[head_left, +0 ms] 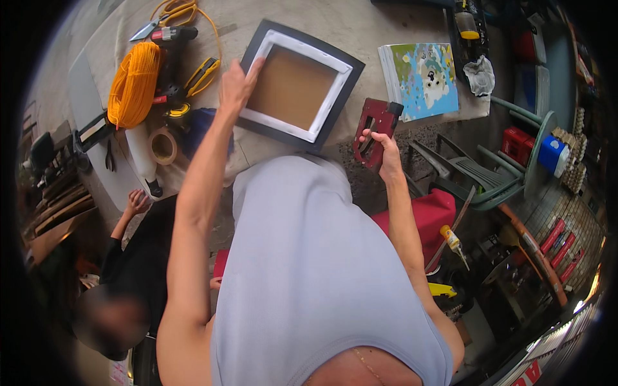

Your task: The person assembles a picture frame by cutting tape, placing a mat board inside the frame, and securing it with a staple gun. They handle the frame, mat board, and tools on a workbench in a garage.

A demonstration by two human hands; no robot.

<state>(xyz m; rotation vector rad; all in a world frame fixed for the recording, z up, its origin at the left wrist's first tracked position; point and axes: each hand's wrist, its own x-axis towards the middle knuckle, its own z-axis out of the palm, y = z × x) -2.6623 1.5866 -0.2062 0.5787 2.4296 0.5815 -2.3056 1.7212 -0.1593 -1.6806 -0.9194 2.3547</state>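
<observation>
My left hand [237, 87] is closed on the left side of a square dark picture frame [341, 103], fingers over its edge. Inside the frame sits a white fabric-wrapped border [309, 54] around a brown panel [290, 90]. The frame is tilted over the near edge of the cloth-covered table [347, 29]. To the right, my right hand [386, 151] is wrapped around a dark red staple gun [386, 116], held apart from the frame. Beyond it lies a stack of painted canvases [428, 80] in blue and green.
Orange rope [133, 83], a cordless drill [174, 38], a tape roll [163, 146] and a white bottle [141, 154] lie at left. A seated person's hand [136, 202] is near the table's left edge. A green plastic chair [476, 170] stands at right.
</observation>
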